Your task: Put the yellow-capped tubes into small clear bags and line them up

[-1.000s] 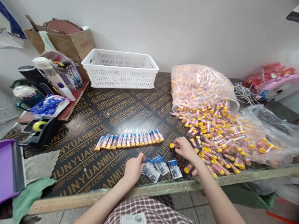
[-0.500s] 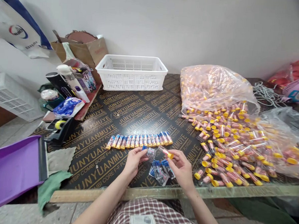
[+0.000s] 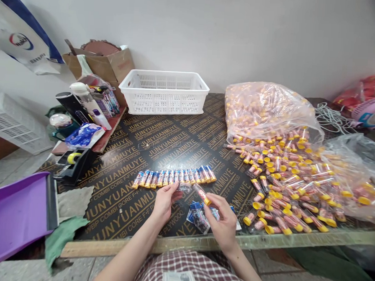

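Between the thumb and fingers of my left hand [image 3: 166, 201] is a small clear plastic sleeve [image 3: 185, 187], its near end hidden by the fingertips. My right hand [image 3: 223, 221] pinches a clear tube [image 3: 201, 193] with pink contents by its yellow-capped end. The tube tilts, its far end pointing up and left toward the sleeve, close by it. Below my hands lies a small stack of flat blue-printed clear sleeves [image 3: 198, 216], partly covered by my right hand. Just beyond my hands, a row of blue-wrapped tubes [image 3: 174, 176] with yellow ends lies side by side.
A big heap of yellow-capped tubes [image 3: 286, 183] spills from a clear plastic bag [image 3: 267, 105] at the right. A white plastic basket [image 3: 166, 101] stands at the back. On the left are a tape dispenser [image 3: 76, 164], bottles [image 3: 86, 97] and a purple dustpan [image 3: 13, 219].
My right hand has come slightly down and left with the tube, which now slants more steeply. The sleeve in my left hand has turned and appears flatter.
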Demonstrator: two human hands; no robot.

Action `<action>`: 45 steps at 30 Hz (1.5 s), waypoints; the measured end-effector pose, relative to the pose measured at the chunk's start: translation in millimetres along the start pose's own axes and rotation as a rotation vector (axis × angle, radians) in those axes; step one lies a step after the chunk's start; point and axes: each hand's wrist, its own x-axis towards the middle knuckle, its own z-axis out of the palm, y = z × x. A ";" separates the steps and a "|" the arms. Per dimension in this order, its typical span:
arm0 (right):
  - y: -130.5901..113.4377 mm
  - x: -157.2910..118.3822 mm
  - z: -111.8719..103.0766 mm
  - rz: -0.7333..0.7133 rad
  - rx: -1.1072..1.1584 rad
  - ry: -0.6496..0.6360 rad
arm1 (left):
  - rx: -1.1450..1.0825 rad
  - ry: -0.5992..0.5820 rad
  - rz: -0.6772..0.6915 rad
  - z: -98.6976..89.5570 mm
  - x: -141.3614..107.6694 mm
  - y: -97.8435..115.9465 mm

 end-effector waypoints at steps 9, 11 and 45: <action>-2.0 -4.0 3.1 -0.024 0.041 -0.162 | 0.079 -0.126 0.127 7.1 -6.0 -7.7; 0.4 -6.5 2.3 0.027 0.087 -0.202 | 0.036 -0.184 0.065 11.5 -9.6 -7.7; 12.5 8.9 -12.7 -0.031 0.348 -0.442 | 0.223 -0.510 -0.181 31.3 -46.1 -3.5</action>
